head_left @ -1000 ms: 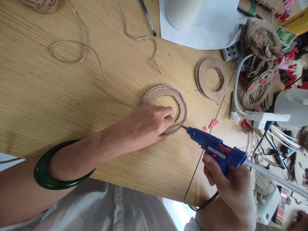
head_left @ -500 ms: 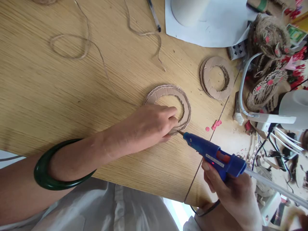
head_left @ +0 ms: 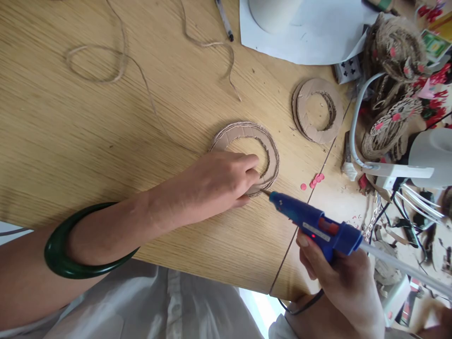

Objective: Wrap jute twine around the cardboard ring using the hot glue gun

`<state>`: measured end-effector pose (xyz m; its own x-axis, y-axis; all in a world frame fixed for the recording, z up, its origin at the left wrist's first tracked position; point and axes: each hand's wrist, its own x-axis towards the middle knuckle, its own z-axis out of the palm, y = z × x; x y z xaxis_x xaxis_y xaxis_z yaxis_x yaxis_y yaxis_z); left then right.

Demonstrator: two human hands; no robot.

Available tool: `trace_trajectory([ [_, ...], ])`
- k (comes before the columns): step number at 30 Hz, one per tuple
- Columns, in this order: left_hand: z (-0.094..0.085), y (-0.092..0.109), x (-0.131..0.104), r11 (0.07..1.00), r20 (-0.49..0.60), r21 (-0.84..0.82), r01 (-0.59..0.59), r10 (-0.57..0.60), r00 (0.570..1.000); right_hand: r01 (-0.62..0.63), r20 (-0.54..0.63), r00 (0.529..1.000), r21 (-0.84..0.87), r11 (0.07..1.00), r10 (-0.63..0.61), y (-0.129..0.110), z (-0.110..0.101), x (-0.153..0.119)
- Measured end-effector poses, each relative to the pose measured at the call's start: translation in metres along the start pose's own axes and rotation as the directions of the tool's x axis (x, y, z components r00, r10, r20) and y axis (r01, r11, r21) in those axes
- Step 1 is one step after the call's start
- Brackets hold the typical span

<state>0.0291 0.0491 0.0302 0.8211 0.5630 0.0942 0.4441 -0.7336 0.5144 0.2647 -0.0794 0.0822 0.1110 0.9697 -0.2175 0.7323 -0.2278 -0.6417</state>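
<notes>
Flat on the wooden table lies a cardboard ring [head_left: 272,157] with twine along its outer edge. My left hand [head_left: 233,179] is closed on the ring's near left side, hiding part of it. From under that hand a strand of jute twine [head_left: 151,101] runs off to the upper left. In my right hand [head_left: 339,278] is a blue hot glue gun [head_left: 307,214] with a lit red light and a clear glue stick [head_left: 399,263] out of its back. The gun's nozzle tip points at the ring's near edge, close by my left fingers.
Stacked cardboard rings [head_left: 305,113] lie at the upper right, with small red paper discs [head_left: 317,180] below them. A pen [head_left: 224,21], white paper [head_left: 318,47] and a white cylinder [head_left: 275,12] are at the back. Twine pieces [head_left: 395,52], cables and scraps crowd the right side.
Both hands stay almost where they were, the left still on the ring. The glue gun's nozzle remains at the ring's edge; the whole view has shifted slightly.
</notes>
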Motion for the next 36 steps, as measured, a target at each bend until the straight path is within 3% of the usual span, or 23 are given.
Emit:
trace_trajectory([
  [13, 0.0021, -0.0009, 0.0008, 1.0, -0.01, 0.006, -0.007, 0.007, 1.0, -0.039, -0.013, 0.999, -0.031, 0.999, 0.039, 0.0003, -0.0047, -0.0003],
  [20, 0.0018, -0.0014, 0.0, 1.0, -0.004, 0.0, -0.008, 0.008, 1.0, -0.082, -0.056, 0.994, 0.192, 0.978, 0.095, -0.0019, -0.0007, 0.0026],
  [31, 0.0023, -0.0008, -0.0003, 1.0, -0.013, 0.017, -0.013, 0.013, 1.0, -0.043, 0.003, 0.999, 0.085, 0.995, 0.043, 0.003, -0.0018, 0.002],
  [36, 0.0008, -0.0005, 0.0003, 1.0, 0.011, 0.019, -0.018, 0.018, 1.0, -0.088, 0.012, 0.996, 0.188, 0.978, 0.087, 0.0014, 0.0005, 0.0013],
])
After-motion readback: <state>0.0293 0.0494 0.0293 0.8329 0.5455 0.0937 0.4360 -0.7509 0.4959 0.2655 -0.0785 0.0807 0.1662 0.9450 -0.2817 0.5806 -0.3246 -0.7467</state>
